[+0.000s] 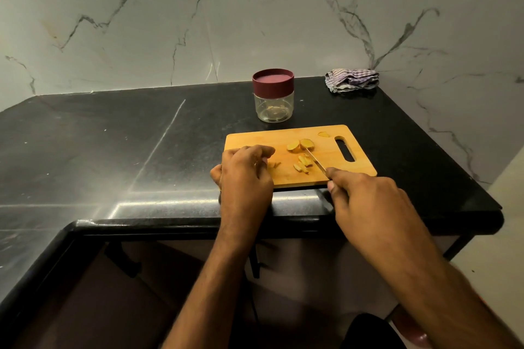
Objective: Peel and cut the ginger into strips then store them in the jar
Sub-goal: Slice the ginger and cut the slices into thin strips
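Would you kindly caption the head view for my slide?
Right hand slicing ginger with a knife on a wooden board, lidded jar behind.

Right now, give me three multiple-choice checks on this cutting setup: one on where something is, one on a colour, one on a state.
1. Where is the jar?
A. behind the board
B. on the board
C. in the left hand

2. What colour is the lid?
A. green
B. maroon
C. white

3. What is the right hand doing?
A. resting open
B. lifting the cloth
C. gripping the knife

Key: 1 A, the jar stands on the counter beyond the board. 2 B, the lid is dark red. 3 C, the blade reaches out from its fingers to the ginger.
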